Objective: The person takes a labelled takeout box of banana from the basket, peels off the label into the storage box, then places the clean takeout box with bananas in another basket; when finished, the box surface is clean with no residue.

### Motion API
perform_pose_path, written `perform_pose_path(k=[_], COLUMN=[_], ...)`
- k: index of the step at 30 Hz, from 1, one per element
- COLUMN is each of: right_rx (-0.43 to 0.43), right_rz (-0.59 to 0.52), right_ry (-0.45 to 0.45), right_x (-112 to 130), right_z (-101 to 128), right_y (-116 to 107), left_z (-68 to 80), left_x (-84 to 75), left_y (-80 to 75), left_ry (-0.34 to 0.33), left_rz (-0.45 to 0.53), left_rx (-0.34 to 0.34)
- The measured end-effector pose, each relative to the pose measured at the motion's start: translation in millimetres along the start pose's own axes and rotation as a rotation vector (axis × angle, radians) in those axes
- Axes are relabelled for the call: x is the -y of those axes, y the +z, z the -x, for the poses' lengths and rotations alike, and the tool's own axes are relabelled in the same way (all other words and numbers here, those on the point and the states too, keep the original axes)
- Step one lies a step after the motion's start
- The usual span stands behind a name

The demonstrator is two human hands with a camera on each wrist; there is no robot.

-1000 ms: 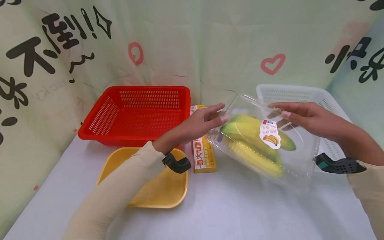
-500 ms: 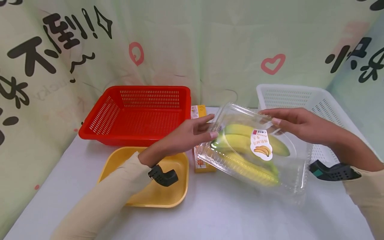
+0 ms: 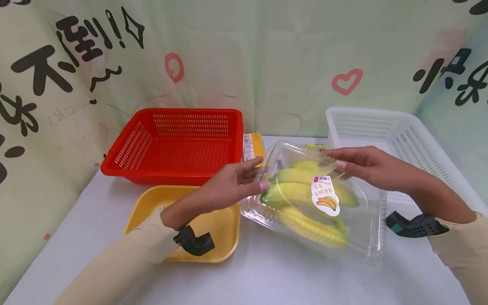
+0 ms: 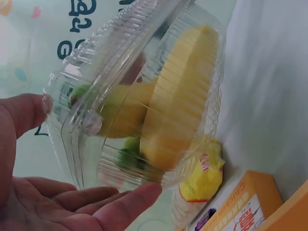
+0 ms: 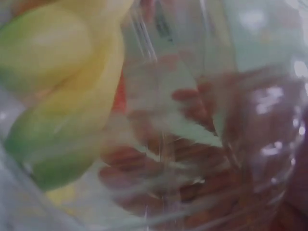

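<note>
Two hands are over the surface (image 3: 267, 279): the left hand (image 3: 228, 186) and the right hand (image 3: 366, 165). There is one clear plastic clamshell box (image 3: 366, 241), with one oval sticker (image 3: 325, 195) on its lid and a bunch of bananas (image 3: 293, 190) inside, three or so as far as I can tell. Two slotted baskets stand there, one red basket (image 3: 175, 144) and one white basket (image 3: 400, 131). One yellow tray (image 3: 213, 224). One yellow carton (image 3: 253, 146).

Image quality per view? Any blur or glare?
Head view: sharp, evenly lit, slight glare on the clear plastic clamshell box of bananas. Left wrist view: mostly sharp, ribbed plastic distorts the fruit. Right wrist view: heavily blurred, lens pressed close against the plastic.
</note>
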State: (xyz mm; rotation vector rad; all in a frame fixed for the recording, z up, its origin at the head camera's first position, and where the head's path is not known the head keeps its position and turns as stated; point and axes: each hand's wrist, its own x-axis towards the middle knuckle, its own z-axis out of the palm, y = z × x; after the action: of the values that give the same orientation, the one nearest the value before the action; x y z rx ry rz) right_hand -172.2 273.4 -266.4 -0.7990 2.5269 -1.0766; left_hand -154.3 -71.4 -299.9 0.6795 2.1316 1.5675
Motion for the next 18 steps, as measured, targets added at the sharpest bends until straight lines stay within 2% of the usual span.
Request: perform_pose_path(k=[5,10,14,18], right_rx=[0.031,0.054,0.093,0.145], right_rz=[-0.026,-0.02,-0.032,-0.069], right_ry=[0.015,0.015,-0.002,-0.015], right_x=[0,0,2,3], right_z=[0,-1,0,3], right_y=[7,17,25,31], left_z=[11.5,30.9,48.9,59.9], left_x=[0.4,3.0,5.6,9.4], left_y=[7.3,17.8,28.1,35.6], left_ry=[-0.045,-0.068,-0.091,-0.12], left_rz=[-0.03,-0.016,0.028,0.104], left_rx=[-0.035,-0.072,-0.073,-0.067])
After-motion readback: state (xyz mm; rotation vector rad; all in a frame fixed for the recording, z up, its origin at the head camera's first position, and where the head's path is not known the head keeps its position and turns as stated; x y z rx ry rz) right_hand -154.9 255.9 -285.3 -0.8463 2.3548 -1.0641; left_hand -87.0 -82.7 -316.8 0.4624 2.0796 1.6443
